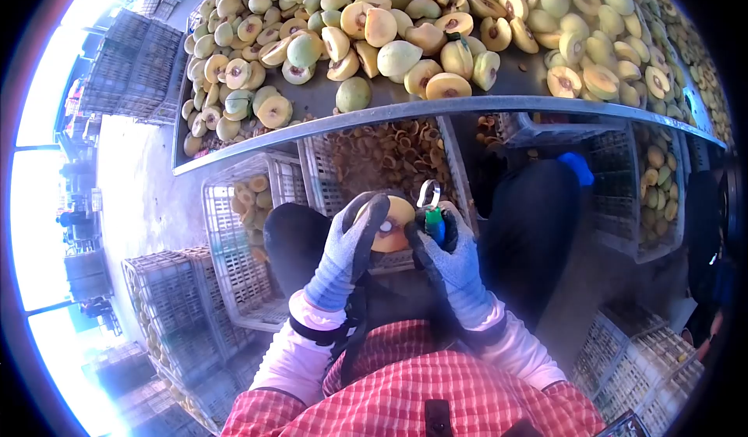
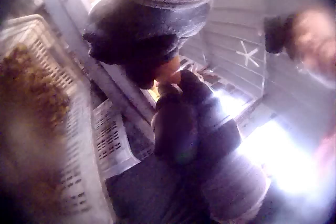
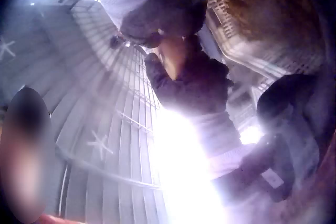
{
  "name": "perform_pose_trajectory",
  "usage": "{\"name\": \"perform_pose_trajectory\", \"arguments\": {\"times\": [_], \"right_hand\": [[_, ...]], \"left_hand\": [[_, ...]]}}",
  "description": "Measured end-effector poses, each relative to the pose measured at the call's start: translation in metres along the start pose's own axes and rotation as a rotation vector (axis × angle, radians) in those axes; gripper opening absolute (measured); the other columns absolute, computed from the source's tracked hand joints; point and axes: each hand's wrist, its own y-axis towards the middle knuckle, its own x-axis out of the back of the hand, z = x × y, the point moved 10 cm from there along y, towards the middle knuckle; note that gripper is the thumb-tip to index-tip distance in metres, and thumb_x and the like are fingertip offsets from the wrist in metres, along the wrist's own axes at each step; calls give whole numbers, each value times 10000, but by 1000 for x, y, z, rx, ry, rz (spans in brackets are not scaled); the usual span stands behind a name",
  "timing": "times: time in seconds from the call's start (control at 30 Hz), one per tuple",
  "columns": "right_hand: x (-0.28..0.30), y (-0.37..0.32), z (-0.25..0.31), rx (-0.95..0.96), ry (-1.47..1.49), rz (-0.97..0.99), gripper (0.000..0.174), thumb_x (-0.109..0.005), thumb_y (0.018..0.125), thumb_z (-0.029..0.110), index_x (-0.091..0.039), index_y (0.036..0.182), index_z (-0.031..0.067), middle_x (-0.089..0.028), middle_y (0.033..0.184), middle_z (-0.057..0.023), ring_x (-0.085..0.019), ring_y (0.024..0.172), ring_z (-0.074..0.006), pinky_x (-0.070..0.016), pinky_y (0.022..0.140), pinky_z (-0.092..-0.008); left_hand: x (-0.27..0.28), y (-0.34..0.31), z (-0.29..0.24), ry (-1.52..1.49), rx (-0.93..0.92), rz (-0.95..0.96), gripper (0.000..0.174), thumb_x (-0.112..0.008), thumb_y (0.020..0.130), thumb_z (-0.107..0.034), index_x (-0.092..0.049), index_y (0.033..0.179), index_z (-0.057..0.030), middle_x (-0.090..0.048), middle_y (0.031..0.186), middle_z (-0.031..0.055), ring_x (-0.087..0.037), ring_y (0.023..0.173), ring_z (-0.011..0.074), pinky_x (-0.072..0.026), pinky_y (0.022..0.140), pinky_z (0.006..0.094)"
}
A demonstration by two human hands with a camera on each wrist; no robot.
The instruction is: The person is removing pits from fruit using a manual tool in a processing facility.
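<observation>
orange fruit half (image 1: 392,223), green tool handle (image 1: 435,223), red-checked shirt (image 1: 421,394), grey gloves (image 1: 343,258)

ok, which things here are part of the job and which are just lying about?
In use: left hand holding fruit half; right hand gripping green-handled loop tool; pit crate beneath them, probably.
Lying about: fruit heap on table; stacked crates at left.
</observation>
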Motion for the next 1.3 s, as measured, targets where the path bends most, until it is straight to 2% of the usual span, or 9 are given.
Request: {"name": "perform_pose_trajectory", "arguments": {"times": [0.23,0.43,0.57,0.77,0.9,1.03,1.1,1.17,1.3], "right_hand": [[-10,-16,15,127,-259,57,190,-565,920,198,-526,933,13,-572,732,-203,-587,683,-396,-442,576,-418],[-16,-20,3,92,-192,73,176,-542,925,170,-534,967,-1,-577,757,-230,-594,710,-402,-451,596,-420],[-15,-33,3,369,-347,89,229,-548,943,223,-544,964,-5,-600,752,-187,-606,696,-355,-457,616,-402],[-72,-78,-41,-863,1239,672,477,-450,953,538,-564,906,78,-527,663,-13,-473,477,-124,-371,411,-266],[-83,-78,-3,-953,1837,793,500,-387,954,578,-527,901,101,-441,589,-4,-403,427,-104,-325,365,-235],[-89,-75,-6,-768,1779,840,490,-378,957,571,-507,932,99,-424,588,-9,-402,448,-112,-346,386,-240],[-85,-67,-16,-758,1785,800,493,-396,952,569,-518,962,91,-448,633,-26,-413,477,-124,-357,405,-251],[-84,-71,-53,-924,1594,568,508,-400,950,573,-548,982,87,-454,651,-26,-422,488,-125,-356,407,-251],[-94,-71,-61,-963,1418,635,486,-405,963,540,-552,886,83,-404,578,-1,-375,444,-109,-302,375,-227]], "left_hand": [[-14,-6,3,-116,30,-254,333,-572,937,-248,-591,1128,25,-621,1016,88,-584,875,130,-486,772,255],[-12,-15,13,-261,27,-429,310,-574,938,-247,-597,1099,17,-612,985,74,-580,856,133,-482,765,264],[-19,-9,3,193,-178,-185,201,-539,938,-94,-548,1114,3,-600,1005,160,-600,819,270,-495,724,323],[-28,5,2,-6,-75,-59,265,-537,926,-158,-573,1114,25,-637,965,125,-612,805,176,-497,723,278],[-41,15,5,83,-28,98,356,-472,966,-283,-601,1075,30,-654,930,78,-603,799,132,-484,721,254],[-55,-21,103,-1046,534,-258,434,-433,982,-443,-594,1082,-53,-643,928,63,-591,826,146,-482,758,275],[-29,-23,86,-1120,328,-197,382,-467,982,-419,-565,1098,-69,-606,940,61,-594,878,154,-505,794,297],[96,-39,76,-660,-82,-754,385,-532,972,-325,-498,1219,-32,-561,1085,99,-582,921,175,-515,803,347],[249,-42,11,894,61,-828,350,-621,912,-272,-628,1112,15,-642,945,150,-626,821,208,-503,705,300]]}}
